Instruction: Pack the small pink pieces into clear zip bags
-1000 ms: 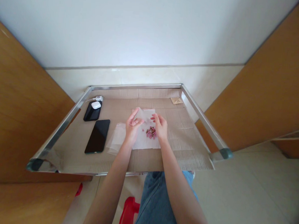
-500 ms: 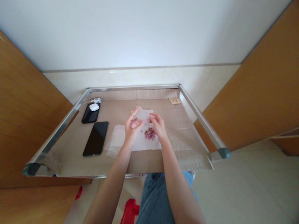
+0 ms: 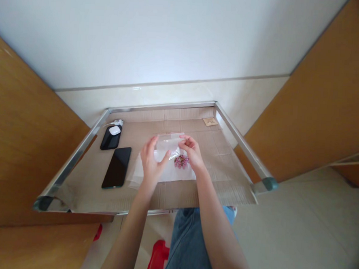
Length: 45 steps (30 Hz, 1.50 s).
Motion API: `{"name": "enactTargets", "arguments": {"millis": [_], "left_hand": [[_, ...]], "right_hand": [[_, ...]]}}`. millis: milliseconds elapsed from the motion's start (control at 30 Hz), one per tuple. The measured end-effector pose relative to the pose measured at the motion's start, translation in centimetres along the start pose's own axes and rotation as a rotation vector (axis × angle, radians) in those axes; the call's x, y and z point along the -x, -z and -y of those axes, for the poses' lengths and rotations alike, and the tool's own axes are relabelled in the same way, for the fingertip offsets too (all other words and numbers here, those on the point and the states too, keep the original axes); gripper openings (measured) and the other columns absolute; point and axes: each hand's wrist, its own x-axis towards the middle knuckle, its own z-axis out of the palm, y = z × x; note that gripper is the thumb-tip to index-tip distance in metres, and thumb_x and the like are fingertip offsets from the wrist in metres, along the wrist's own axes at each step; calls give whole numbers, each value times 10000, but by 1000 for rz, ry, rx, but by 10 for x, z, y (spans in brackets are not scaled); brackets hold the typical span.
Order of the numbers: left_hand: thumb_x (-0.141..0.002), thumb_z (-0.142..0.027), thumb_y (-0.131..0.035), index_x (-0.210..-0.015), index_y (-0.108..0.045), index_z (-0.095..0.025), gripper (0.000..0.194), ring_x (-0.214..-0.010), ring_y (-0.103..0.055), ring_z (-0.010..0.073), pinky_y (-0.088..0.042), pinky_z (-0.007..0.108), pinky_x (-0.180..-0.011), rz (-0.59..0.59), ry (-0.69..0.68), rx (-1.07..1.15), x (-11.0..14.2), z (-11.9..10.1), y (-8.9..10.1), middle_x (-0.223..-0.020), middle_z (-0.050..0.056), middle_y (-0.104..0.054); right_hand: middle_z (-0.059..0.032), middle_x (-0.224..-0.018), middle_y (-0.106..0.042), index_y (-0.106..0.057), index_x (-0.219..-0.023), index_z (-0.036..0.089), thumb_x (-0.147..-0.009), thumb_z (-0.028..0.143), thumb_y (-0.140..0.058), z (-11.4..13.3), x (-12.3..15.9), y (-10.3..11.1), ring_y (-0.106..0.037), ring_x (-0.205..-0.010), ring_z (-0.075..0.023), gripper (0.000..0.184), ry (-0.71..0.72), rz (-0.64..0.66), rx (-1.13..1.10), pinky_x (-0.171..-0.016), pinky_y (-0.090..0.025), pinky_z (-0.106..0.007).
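Gripping the right side of a clear plastic bag [image 3: 168, 144], the right hand [image 3: 191, 150] has its fingers curled closed, while the left hand [image 3: 151, 165] stands open, fingers spread and thumb against the crinkled, glinting film (a faint pink strip runs along the top edge). The bag is held up over a white paper sheet [image 3: 177, 175], with pink dried flower buds [image 3: 181, 162] heaped on the paper just beside the right hand, and a black smartphone [image 3: 116, 167] lies on the cardboard [image 3: 223, 161] to the left.
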Motion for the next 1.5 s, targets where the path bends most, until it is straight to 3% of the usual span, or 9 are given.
{"name": "enactTargets", "arguments": {"millis": [133,233,300,400,533,700,1000,1267,1500], "left_hand": [[-726,-490,-630,-1291,-434,-235,650,-1175,-455,304,-326,466,-985,287,-223,-392,-4,-20,10,-1306,114,-503],[-734,-467,-629,-1294,-415,-247,639,-1102,-508,284,-375,430,-928,465,-262,-482,-4,-26,8,-1237,96,-550],[-768,-411,-602,-1298,-399,-245,592,-1046,-544,262,-415,393,-873,503,-243,-507,-4,-25,6,-1189,85,-572],[-807,-343,-556,-1262,-428,-234,486,-978,-579,228,-453,335,-803,496,-215,-509,-2,-20,6,-1139,73,-588],[-836,-408,-504,-1214,-476,-224,421,-974,-588,224,-458,312,-778,434,-171,-531,-2,-13,14,-1134,78,-589],[-840,-479,-461,-1140,-530,-208,411,-952,-586,234,-439,324,-797,354,-62,-628,-4,1,20,-1074,78,-612],[-813,-500,-455,-964,-611,-182,385,-981,-527,294,-394,404,-837,314,24,-779,4,24,10,-1000,109,-625],[-807,-432,-486,-1139,-539,-160,432,-1068,-505,281,-390,409,-908,259,14,-647,8,43,1,-1138,137,-556],[-821,-378,-482,-1148,-528,-156,398,-1155,-473,283,-380,429,-947,224,24,-573,9,51,-2,-1209,156,-517]], "right_hand": [[54,-625,-554,-598,-880,230,-629,239,-680,1,4,-6,-501,-563,-102,265,-47,149,75,-570,-387,-245],[43,-656,-593,-582,-899,226,-629,243,-682,2,7,-8,-515,-558,-104,289,-93,224,103,-552,-388,-242],[41,-663,-606,-572,-949,230,-626,246,-686,3,8,-9,-512,-541,-105,343,-122,242,109,-529,-382,-238],[43,-671,-615,-562,-1019,242,-630,254,-700,4,8,-8,-535,-570,-112,413,-115,251,80,-564,-405,-248],[32,-731,-623,-582,-990,251,-647,273,-700,3,5,-7,-588,-704,-134,364,-44,177,21,-690,-432,-278],[34,-634,-580,-608,-941,240,-677,310,-666,2,2,-4,-560,-644,-147,279,-39,64,112,-638,-411,-281],[17,-673,-602,-597,-910,214,-666,323,-660,-6,-2,-1,-567,-659,-152,274,-27,0,157,-642,-414,-284],[26,-660,-582,-602,-894,208,-647,325,-669,-9,-4,1,-544,-638,-136,282,-13,-13,173,-634,-403,-270],[17,-676,-595,-607,-890,209,-644,338,-668,-9,-4,1,-546,-652,-141,285,-23,-20,190,-644,-409,-274]]}}
